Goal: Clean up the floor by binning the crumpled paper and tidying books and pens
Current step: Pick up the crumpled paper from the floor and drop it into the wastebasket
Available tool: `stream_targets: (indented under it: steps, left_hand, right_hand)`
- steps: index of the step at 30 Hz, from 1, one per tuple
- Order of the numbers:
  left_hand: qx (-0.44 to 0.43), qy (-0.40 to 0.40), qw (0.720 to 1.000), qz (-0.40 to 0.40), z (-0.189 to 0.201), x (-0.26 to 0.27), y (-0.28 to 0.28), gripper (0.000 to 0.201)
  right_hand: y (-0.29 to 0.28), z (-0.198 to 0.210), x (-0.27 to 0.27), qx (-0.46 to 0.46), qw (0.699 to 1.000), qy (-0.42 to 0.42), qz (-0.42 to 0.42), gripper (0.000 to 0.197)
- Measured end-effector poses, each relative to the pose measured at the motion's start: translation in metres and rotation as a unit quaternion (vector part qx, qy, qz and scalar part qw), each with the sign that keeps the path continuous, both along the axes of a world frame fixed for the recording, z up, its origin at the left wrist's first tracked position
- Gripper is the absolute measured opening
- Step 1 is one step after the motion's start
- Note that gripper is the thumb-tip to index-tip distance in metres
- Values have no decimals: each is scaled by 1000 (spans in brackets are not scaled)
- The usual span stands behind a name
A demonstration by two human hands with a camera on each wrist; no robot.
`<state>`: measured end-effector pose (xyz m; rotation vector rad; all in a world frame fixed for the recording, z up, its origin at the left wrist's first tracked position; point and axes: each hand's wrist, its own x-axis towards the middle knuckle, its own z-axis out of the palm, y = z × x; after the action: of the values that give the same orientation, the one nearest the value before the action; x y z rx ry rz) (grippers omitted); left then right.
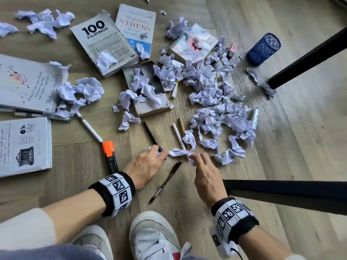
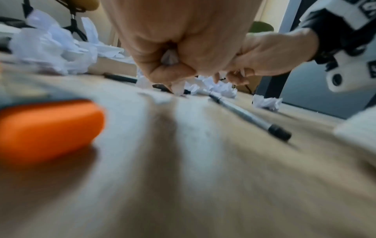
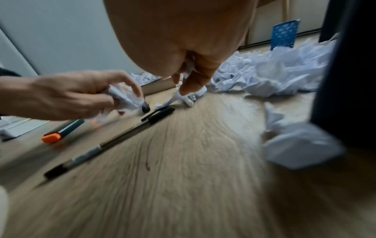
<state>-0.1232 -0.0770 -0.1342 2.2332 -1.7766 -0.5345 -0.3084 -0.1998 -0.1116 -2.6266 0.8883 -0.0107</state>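
Head view: left hand (image 1: 145, 164) clutching crumpled white paper wad (image 3: 124, 98), right hand (image 1: 204, 171) pinching twisted paper scrap (image 1: 180, 152); paper heap (image 1: 212, 102), books, pens all left on floor.

We read this as a home study/office corner: wood-look plank floor (image 1: 281, 147), paperback books (image 1: 105, 44) & pens (image 1: 165, 182) scattered, blue mesh pen cup (image 1: 263, 49), black furniture legs (image 1: 308, 59), pale wall (image 3: 61, 40).
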Motion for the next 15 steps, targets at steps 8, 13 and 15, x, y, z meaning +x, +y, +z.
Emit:
stream_targets:
  steps: [8, 13, 15]
  left_hand:
    - [7, -16, 1000, -20, 14, -23, -68, 24]
    - [31, -20, 997, -64, 6, -18, -72, 19]
    - [25, -35, 995, -88, 4, -13, -71, 37]
  right_hand:
    - [-2, 24, -28, -128, 915, 377, 66, 9]
    - [6, 24, -25, -79, 858, 498, 97, 28]
    - [0, 24, -20, -73, 889, 447, 65, 20]
